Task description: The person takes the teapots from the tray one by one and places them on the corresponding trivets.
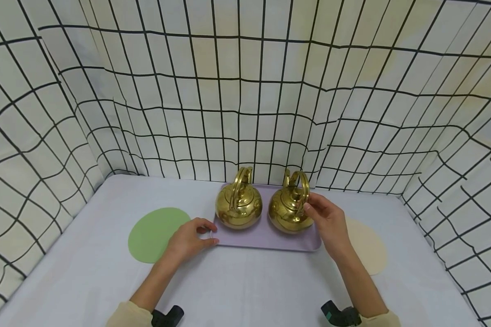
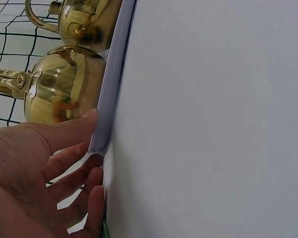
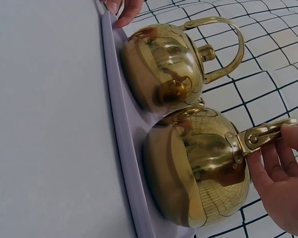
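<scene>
Two shiny brass teapots stand upright side by side on a lilac tray [image 1: 245,237]. My left hand [image 1: 188,239] pinches the tray's near left corner, beside the left teapot [image 1: 238,210]. In the left wrist view the thumb of that hand [image 2: 27,163] lies on the tray rim [image 2: 114,69], with the other fingers at its end. My right hand [image 1: 329,222] holds the raised handle of the right teapot [image 1: 287,211] between thumb and fingers. Seen from the right wrist, this teapot [image 3: 198,163] sits on the tray, its handle in my fingers [image 3: 275,163].
A green round mat [image 1: 153,234] lies left of the tray, and a cream round mat [image 1: 366,247] lies to its right, partly behind my right arm. A black wire grid [image 1: 237,109] encloses the white-covered table [image 1: 253,286] at the back and sides.
</scene>
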### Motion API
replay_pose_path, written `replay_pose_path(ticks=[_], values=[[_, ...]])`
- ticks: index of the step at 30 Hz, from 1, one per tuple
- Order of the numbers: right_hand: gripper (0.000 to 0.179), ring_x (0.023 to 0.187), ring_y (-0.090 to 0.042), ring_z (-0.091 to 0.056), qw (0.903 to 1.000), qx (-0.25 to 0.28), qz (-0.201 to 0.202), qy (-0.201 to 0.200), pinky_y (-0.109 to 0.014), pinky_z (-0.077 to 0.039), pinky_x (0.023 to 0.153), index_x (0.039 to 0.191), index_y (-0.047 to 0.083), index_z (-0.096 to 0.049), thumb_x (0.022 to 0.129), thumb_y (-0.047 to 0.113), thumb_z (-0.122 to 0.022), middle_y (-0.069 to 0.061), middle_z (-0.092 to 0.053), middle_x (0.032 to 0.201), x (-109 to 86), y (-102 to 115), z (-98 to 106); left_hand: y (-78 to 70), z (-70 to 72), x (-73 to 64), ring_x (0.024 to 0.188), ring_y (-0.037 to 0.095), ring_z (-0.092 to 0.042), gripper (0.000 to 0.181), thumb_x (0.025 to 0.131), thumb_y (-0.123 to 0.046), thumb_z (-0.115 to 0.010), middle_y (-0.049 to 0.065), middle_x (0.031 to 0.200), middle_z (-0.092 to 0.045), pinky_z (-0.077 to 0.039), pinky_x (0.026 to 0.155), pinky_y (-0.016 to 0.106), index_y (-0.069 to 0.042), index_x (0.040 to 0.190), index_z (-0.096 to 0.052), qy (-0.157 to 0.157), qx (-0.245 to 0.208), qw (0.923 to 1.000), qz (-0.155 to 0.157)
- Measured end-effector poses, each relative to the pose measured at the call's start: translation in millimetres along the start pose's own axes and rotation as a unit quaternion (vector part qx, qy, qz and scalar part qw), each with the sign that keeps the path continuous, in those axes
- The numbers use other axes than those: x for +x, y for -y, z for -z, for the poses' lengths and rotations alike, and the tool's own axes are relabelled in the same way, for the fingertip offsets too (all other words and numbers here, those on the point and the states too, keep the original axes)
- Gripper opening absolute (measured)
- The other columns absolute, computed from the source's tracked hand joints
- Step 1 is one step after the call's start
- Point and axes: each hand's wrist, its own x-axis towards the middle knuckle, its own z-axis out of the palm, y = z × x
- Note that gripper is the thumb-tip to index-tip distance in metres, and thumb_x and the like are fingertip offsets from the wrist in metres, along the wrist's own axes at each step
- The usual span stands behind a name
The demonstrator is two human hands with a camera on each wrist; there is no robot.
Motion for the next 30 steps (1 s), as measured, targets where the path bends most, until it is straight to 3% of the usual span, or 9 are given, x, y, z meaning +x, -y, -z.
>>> replay_pose_path(ticks=[14,22,30], values=[[0.037,0.105,-0.002,-0.067,0.9999,0.003,-0.005,0.01,-0.017,-0.057,0.091,0.139,0.004,-0.064,0.103,0.011,-0.066,0.018,-0.071,0.107,-3.9,7,5,-0.8,-0.6,-1.1,0.117,0.031,-0.068,0.027,0.085,-0.022,-0.086,0.01,0.12,-0.074,-0.053,0.1,0.055,-0.018,0.109,-0.075,-0.002,-0.001,1.0,-0.002],[0.039,0.11,0.0,-0.067,0.9999,-0.008,0.002,0.015,-0.016,-0.057,0.094,0.141,0.006,-0.063,0.103,0.016,-0.066,0.014,-0.071,0.114,-2.3,6,10,-0.4,-1.8,-0.9,0.116,0.031,-0.068,0.027,0.085,-0.023,-0.086,0.009,0.12,-0.074,-0.053,0.099,0.055,-0.018,0.109,-0.075,-0.004,0.001,1.0,-0.005],[0.039,0.112,-0.002,-0.066,0.9999,0.005,-0.006,0.012,-0.017,-0.056,0.096,0.141,0.005,-0.062,0.103,0.015,-0.066,0.017,-0.072,0.114,-3.6,9,13,-1.2,-1.8,-2.4,0.118,0.032,-0.067,0.027,0.086,-0.022,-0.085,0.01,0.121,-0.074,-0.052,0.101,0.055,-0.018,0.111,-0.075,-0.003,-0.003,1.0,0.002]])
